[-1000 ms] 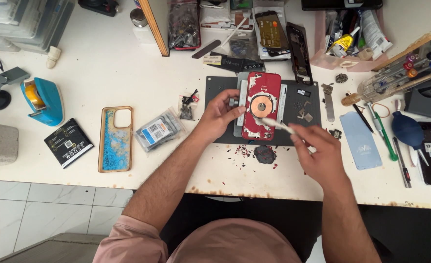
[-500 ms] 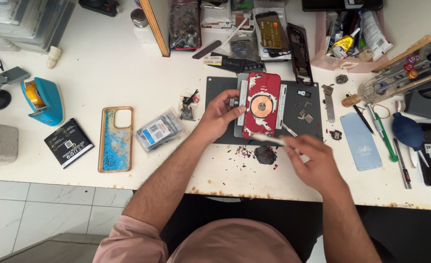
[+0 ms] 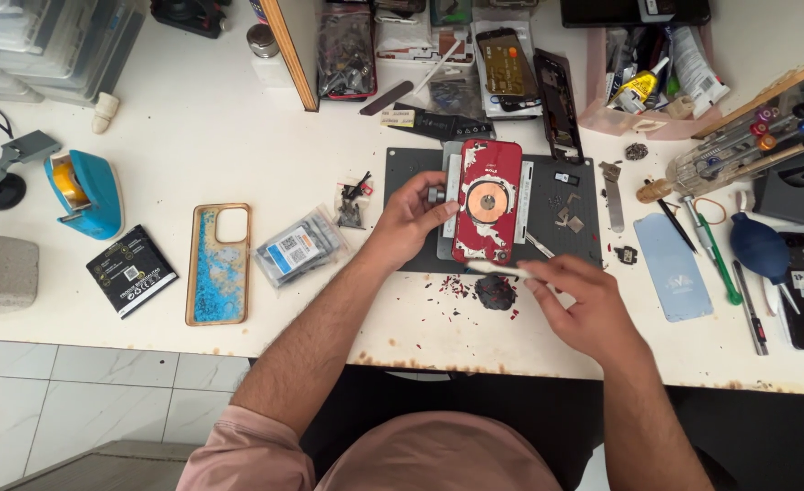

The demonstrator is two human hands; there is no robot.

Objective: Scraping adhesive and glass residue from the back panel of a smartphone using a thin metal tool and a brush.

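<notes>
Red and cracked, the phone back (image 3: 487,200) lies in a grey metal holder (image 3: 454,205) on a dark mat (image 3: 547,214), right in the middle of the white table (image 3: 202,136). A round copper coil shows in the middle of the phone back.

From the head camera, the left hand (image 3: 411,218) is curled on the left side of the holder, fingers closed around its little knob. It has kept this spot. The right hand (image 3: 584,300) pinches a thin white tool (image 3: 497,268) between thumb and fingers. A second ago that tool was slanted, with its tip up by the right side of the phone back. Now it lies flat, just under the bottom edge of the phone back, and the hand has slid down and to the left. So the scraping has likely moved from the side to the bottom edge.

Small red chips and a dark lump (image 3: 495,291) sit on the table just below the mat, under the tool.

Around this, the table is full. A blue phone case (image 3: 218,264) lies well to the left, with a small clear bag (image 3: 297,247) beside it and a black battery (image 3: 131,270) farther left. A blue tape holder (image 3: 84,193) stands near the left edge. On the right are a pale blue card (image 3: 673,265), a dark blue air blower (image 3: 761,247) and a green-handled tool (image 3: 716,264). White floor tiles show below the table.
</notes>
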